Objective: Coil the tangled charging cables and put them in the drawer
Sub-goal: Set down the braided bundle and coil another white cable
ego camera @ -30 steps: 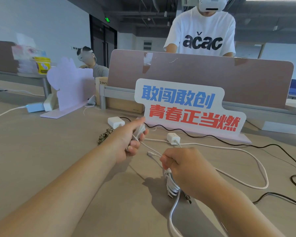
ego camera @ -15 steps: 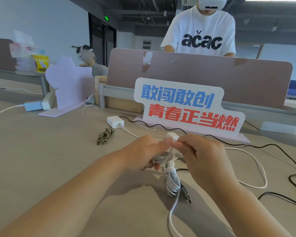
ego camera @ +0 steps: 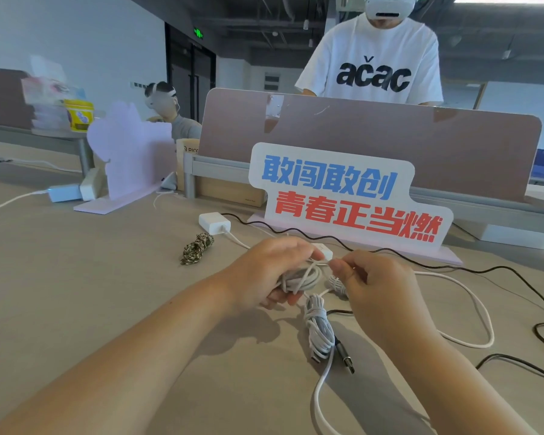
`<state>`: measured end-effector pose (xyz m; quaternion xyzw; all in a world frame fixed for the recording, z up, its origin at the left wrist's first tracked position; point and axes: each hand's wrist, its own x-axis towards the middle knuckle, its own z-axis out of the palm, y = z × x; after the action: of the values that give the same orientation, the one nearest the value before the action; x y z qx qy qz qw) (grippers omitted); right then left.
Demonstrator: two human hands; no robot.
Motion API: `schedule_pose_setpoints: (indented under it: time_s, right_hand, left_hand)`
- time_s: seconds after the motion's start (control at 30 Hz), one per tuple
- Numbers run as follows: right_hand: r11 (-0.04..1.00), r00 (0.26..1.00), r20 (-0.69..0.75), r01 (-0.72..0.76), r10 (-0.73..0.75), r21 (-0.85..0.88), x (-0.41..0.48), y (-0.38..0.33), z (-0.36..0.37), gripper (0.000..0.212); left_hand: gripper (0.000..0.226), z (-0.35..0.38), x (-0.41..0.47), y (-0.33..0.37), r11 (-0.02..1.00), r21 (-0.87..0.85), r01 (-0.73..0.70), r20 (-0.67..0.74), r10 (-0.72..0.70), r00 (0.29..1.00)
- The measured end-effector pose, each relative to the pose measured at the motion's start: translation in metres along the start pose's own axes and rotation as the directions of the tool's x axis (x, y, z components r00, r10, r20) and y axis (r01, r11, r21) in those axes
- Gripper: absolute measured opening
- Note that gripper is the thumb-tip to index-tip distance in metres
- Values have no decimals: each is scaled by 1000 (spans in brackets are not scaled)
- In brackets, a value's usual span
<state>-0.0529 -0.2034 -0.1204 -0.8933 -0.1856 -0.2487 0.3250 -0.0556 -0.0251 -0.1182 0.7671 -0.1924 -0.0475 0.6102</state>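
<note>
The left hand (ego camera: 264, 271) curls its fingers round a small coil (ego camera: 302, 277) of white cable, held just above the table (ego camera: 76, 293) near the middle of the view. At 3 o'clock of it, almost touching, the right hand (ego camera: 380, 290) pinches a white strand (ego camera: 322, 262) between thumb and forefinger, and the strand runs straight into the coil. At 6 o'clock of the two hands a wound white bundle (ego camera: 319, 331) lies on the table, with a dark USB plug (ego camera: 346, 359) just beside its lower end and a white lead trailing on toward 6 o'clock. A loose white loop (ego camera: 471, 309) sprawls on the table at 3 o'clock of the right hand, partly hidden by that wrist. A black cable (ego camera: 327, 238) snakes from 11 o'clock, behind the hands, out to 3 o'clock. A white charger (ego camera: 214, 221) sits at 11 o'clock of the left hand, and a camouflage cord (ego camera: 198, 252) lies bunched at 9 o'clock, apart from the cables. A second charger (ego camera: 324, 251) peeks out just behind the fingertips. Farther at 12 o'clock stands a sign (ego camera: 343, 199) with blue and red characters, before a brown divider (ego camera: 374, 142), with a person (ego camera: 371, 64) in a white T-shirt behind it.
</note>
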Motion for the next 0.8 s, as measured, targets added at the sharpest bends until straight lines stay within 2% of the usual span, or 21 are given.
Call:
schedule_pose_setpoints:
  time_s: [0.07,0.13,0.2,0.43,0.63,0.7,0.8]
  right_hand:
    - [1000,1000,-26,6,-6,-5,-1,-2,0,25]
    - [1000,999,-50,19,-19,-7,-2,-5,-1,25]
    - [1000,999,-47,5,-5,0,-2,-6,-2,26]
    - [995,980,176,-79,89,-62,-4,-6,7,25]
    - [995,963,266,-28,51,-93,-9,-11,15,31]
    - [996,956,291,-11,37,-91,-10,-12,16,29]
    - [996,941,334,-33,58,-79,-9,-13,13,25]
  left_hand:
    - [43,1,-3,2,1000,-5,-2,62,3,998]
    - [34,4,-5,3,1000,-11,0,101,1,995]
    - [19,6,-2,3,1000,-7,14,75,-14,997]
    - [39,4,4,2,993,-111,30,-131,-45,990]
    - [39,4,17,-7,987,-89,131,-388,-155,909]
    - [37,4,17,-5,976,-177,127,-382,-187,905]
    - [31,-2,14,2,857,-496,137,-218,-276,936]
